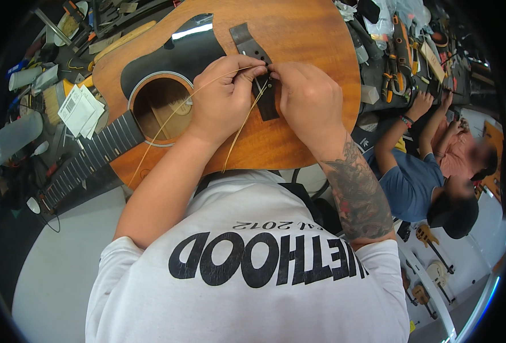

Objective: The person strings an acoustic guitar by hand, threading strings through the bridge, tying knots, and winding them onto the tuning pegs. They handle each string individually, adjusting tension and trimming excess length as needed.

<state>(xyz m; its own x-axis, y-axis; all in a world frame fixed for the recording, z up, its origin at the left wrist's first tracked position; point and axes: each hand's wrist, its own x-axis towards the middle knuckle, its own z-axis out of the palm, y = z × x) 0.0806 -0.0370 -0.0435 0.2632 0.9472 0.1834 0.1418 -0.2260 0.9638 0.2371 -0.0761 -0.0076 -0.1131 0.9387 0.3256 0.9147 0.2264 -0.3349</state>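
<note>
The white shirt was nearest; just beyond, the guitar lay face up, presumably to put its bridge within reach. There the left hand pinched a golden string; the right hand curled beside it, its grip too obscured to tell.

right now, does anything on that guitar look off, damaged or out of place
Nothing looks spilled or clearly damaged. What stands out is the loose gold strings: they trail from around the bridge, one slanting across the soundhole, instead of running straight along the neck of the guitar.
</note>
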